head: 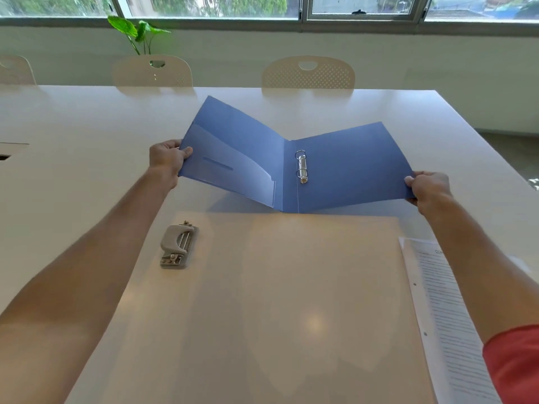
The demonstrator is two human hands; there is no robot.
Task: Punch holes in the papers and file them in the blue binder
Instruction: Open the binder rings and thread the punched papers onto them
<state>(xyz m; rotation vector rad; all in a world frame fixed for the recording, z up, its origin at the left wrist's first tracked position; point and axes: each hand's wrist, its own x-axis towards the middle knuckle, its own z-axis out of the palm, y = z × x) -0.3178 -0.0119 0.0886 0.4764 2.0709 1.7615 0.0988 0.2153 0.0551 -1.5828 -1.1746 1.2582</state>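
Head view: both arms stretched forward over table (pixel 73 118). Left hand (pixel 167 160) and right hand (pixel 428 189) pinched opened blue binder (pixel 350 167) covers, fingers clamped on outer edges.

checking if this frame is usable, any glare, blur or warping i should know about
Head view: daylight from the windows puts a soft glare patch on the desk mat; wide-angle bend curves the table edges and stretches both forearms; print on the papers is too blurred to read; the blue binder, held open by the left hand and right hand, casts a faint shadow beneath.
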